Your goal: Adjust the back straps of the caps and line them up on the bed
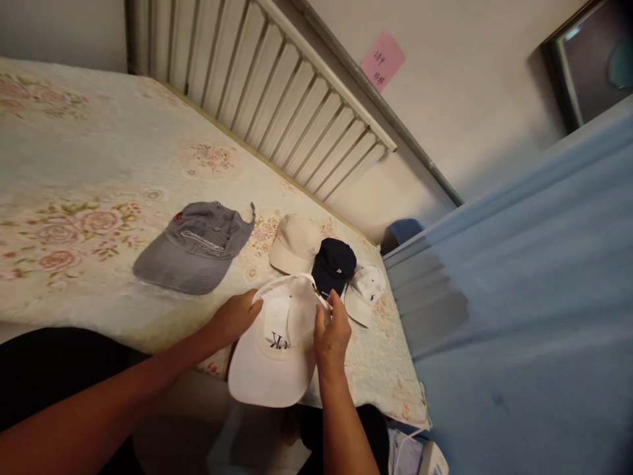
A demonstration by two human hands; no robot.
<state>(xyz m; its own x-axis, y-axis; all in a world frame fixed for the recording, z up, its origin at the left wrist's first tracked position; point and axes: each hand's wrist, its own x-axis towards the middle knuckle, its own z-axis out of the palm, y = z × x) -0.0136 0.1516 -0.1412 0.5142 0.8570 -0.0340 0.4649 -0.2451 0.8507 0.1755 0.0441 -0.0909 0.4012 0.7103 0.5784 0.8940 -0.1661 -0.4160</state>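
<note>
A white baseball cap (pixel 283 316) with dark lettering on its front is held up before me, brim towards me. My left hand (pixel 240 315) grips its left side, thumb on top. On the other side, my right hand (pixel 332 333) has its fingers closed at the cap's rear edge, near the strap. Beyond it on the bed lie a beige cap (pixel 295 241), a dark navy cap (pixel 335 262) and another white cap (pixel 366 285) with small marks. Further left rests a grey cap (pixel 200 241) with white script, its strap sticking out.
The bed (pixel 113 165) has a pale floral cover. A barred headboard rail (pixel 281 99) runs along its far side. Blue curtain (pixel 524 297) hangs at right. A pink note (pixel 383 61) is on the wall. A white object with a cord (pixel 434 458) stands below the bed's corner.
</note>
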